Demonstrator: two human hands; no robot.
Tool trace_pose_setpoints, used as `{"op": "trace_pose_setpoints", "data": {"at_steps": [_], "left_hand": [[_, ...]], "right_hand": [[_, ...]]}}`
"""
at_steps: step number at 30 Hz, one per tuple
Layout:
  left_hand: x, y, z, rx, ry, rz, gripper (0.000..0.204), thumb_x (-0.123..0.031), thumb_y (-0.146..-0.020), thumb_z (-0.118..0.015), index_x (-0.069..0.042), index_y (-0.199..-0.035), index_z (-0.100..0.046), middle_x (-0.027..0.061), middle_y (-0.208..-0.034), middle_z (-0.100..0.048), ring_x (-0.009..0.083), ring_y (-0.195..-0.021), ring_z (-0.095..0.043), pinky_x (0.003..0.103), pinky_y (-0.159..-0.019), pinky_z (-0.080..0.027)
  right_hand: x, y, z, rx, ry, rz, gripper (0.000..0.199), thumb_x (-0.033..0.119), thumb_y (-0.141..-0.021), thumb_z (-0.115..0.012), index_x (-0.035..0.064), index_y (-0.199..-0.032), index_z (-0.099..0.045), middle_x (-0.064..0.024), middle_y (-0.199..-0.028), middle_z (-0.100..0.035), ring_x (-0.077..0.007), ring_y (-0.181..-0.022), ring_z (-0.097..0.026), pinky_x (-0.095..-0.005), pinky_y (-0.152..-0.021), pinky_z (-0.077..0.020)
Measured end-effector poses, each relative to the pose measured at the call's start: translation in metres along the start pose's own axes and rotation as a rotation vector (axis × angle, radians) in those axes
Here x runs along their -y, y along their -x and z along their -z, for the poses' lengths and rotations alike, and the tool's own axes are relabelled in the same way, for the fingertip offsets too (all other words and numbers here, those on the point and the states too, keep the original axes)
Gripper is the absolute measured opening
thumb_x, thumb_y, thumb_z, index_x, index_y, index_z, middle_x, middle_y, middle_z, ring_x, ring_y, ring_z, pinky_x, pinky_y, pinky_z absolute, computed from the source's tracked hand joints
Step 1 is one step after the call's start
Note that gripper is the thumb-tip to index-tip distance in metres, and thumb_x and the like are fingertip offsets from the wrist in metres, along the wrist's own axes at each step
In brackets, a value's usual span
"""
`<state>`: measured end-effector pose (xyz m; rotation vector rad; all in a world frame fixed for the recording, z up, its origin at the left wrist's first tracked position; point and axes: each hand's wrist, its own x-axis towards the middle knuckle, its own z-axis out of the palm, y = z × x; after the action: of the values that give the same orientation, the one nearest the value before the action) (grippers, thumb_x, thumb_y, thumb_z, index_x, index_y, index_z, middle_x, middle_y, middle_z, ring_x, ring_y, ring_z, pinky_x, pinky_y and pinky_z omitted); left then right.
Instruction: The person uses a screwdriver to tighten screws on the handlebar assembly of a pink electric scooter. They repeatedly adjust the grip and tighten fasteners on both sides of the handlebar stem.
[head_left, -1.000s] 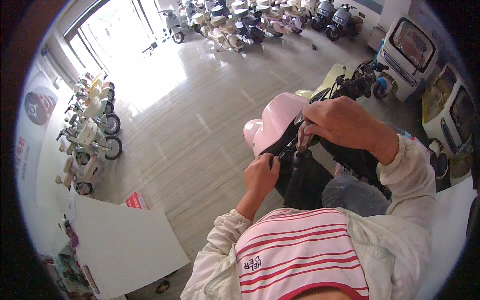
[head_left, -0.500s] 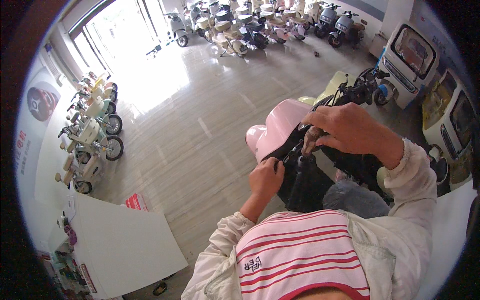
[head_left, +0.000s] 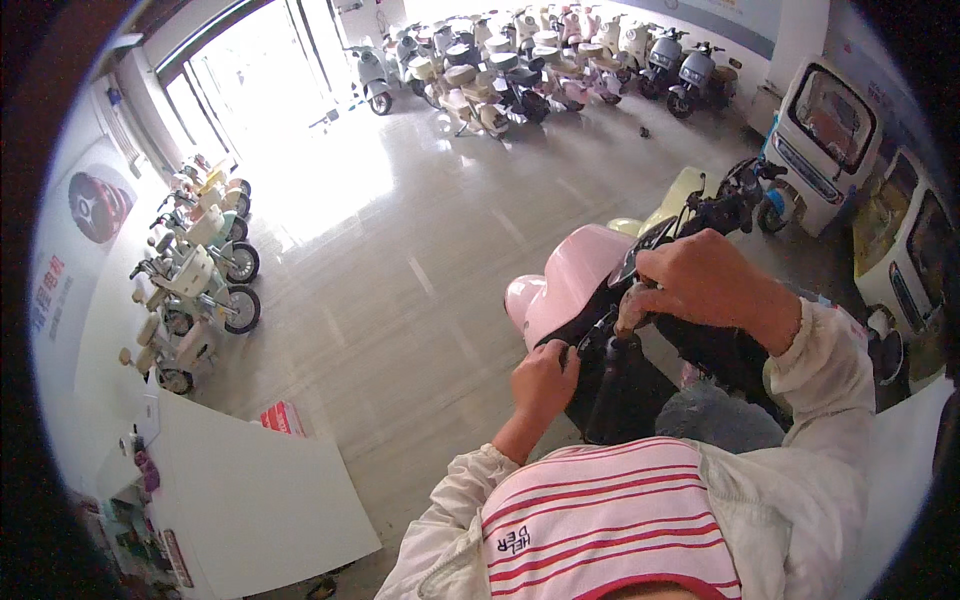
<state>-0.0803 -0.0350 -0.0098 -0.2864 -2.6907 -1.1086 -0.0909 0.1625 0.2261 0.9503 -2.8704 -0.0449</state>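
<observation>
While the person is standing close over a pink scooter (head_left: 575,275) on a showroom floor, the scene is reading like this:

Left hand: the left hand (head_left: 545,380) is curling shut around something small and dark at the near left end of the black handlebar (head_left: 610,345); what exactly it is pinching is too small to tell.

Right hand: the right hand (head_left: 700,275) is wrapping down over the top of the handlebar column, fingers closed on it, just right of and beyond the left hand.

Where the scooter is: it is sitting right of centre, its pink front panel pointing far-left, its dark body running back under the hands.

Progress: judging by the grips alone, the work at the handlebar is looking mid-way; both hands are clamped on, nothing is lying loose nearby, and whether any part is already fitted or loosened I cannot tell.

Surroundings: a row of pale scooters (head_left: 195,275) is lining the left wall, more parked scooters (head_left: 540,60) are filling the far end, small enclosed white vehicles (head_left: 830,140) are standing at the right, and a white counter (head_left: 250,490) is sitting near left.

Clothing: the person is wearing a pink striped top (head_left: 600,520) under a pale jacket.
</observation>
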Motion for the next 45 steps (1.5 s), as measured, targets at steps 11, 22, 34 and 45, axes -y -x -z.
{"op": "trace_pose_setpoints", "data": {"at_steps": [11,22,34,45], "left_hand": [[-0.003,0.0,0.004,0.028,-0.037,0.029,0.03,-0.035,-0.092,-0.057,-0.007,-0.098,-0.068,0.0163,-0.096,-0.07,0.035,-0.086,-0.068,0.046,-0.074,-0.053],[-0.01,0.002,0.007,0.054,-0.068,0.039,0.03,-0.035,-0.092,-0.056,-0.007,-0.096,-0.067,0.0165,-0.095,-0.07,0.0352,-0.085,-0.067,0.046,-0.074,-0.053],[0.005,0.003,-0.01,-0.071,-0.012,-0.01,0.027,-0.032,-0.091,-0.059,-0.007,-0.092,-0.067,0.0172,-0.088,-0.069,0.0378,-0.077,-0.066,0.048,-0.069,-0.052],[0.001,-0.002,-0.006,-0.001,-0.002,0.012,0.024,-0.029,-0.091,-0.06,-0.007,-0.092,-0.069,0.0158,-0.087,-0.069,0.0362,-0.079,-0.066,0.046,-0.069,-0.051]], "right_hand": [[0.001,0.003,0.0,0.068,-0.017,0.051,0.035,0.037,-0.084,-0.069,0.0051,-0.095,-0.059,-0.0146,-0.079,-0.065,-0.0341,-0.077,-0.067,-0.0416,-0.065,-0.0521],[-0.008,0.009,-0.017,-0.15,-0.15,0.139,0.038,0.045,-0.085,-0.064,0.0076,-0.093,-0.062,-0.0159,-0.083,-0.067,-0.0369,-0.076,-0.068,-0.0469,-0.063,-0.0535],[-0.008,0.009,-0.015,-0.17,-0.095,0.145,0.029,0.035,-0.088,-0.064,0.0072,-0.092,-0.061,-0.0147,-0.077,-0.065,-0.0356,-0.074,-0.067,-0.0451,-0.063,-0.0524],[-0.014,0.005,-0.022,-0.202,-0.156,0.201,0.042,0.046,-0.087,-0.063,0.0046,-0.091,-0.065,-0.0172,-0.072,-0.063,-0.037,-0.072,-0.066,-0.0436,-0.064,-0.0525]]}}
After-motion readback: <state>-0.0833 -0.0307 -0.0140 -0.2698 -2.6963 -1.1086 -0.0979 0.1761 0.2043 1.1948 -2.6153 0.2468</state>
